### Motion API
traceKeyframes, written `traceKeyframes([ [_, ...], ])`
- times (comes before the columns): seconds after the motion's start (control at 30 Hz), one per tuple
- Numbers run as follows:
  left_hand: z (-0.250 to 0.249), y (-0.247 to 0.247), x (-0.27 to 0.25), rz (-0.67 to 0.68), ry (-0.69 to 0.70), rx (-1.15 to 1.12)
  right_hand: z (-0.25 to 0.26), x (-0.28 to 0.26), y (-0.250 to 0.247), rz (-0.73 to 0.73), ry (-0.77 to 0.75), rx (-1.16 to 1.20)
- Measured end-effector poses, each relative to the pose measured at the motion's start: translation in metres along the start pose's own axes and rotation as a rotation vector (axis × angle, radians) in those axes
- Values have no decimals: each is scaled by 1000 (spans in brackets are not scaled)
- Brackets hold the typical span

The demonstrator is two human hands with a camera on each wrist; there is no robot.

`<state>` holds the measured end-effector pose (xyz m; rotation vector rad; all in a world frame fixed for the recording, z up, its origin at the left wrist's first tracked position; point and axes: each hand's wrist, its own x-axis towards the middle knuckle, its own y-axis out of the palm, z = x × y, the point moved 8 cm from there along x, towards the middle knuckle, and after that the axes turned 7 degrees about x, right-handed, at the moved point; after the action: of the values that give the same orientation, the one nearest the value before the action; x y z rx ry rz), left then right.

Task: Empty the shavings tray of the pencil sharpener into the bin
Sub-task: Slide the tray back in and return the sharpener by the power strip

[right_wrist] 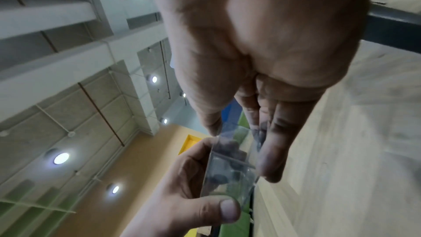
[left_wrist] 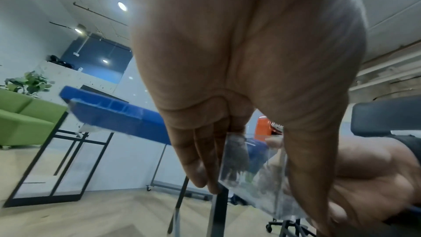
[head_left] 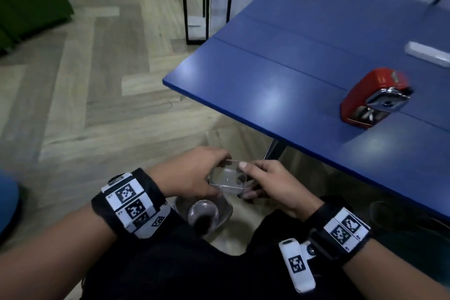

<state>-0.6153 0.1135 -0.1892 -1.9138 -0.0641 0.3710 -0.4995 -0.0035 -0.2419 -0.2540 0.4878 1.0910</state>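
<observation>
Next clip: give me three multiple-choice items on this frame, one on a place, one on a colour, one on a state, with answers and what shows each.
1. Where is the sharpener?
A. on the blue table
B. on the floor
C. in the bin

2. What colour is the sharpener's body?
A. green
B. red
C. white

3. How is the clear tray held?
A. by the left hand alone
B. lying on the table
C. by both hands, over the bin

Answers:
1 A, the head view shows it standing on the tabletop, away from the hands.
2 B, its casing is red with a metal front.
3 C, the left hand and the right hand each pinch a side of the tray, with the bin below it.
</observation>
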Motion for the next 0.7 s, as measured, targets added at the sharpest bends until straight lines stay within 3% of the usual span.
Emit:
traceKeyframes([
  [0.23,-60,-54,21,-24,111,11,51,-72,-53,-17,-345,-270],
  [0.37,-102,-80,45,-17,202,70,73,-105,-85,-150,-519,-318],
  [0.7,-198,-93,125,100,437,185,77,-162,-171,-494,-577,-387],
])
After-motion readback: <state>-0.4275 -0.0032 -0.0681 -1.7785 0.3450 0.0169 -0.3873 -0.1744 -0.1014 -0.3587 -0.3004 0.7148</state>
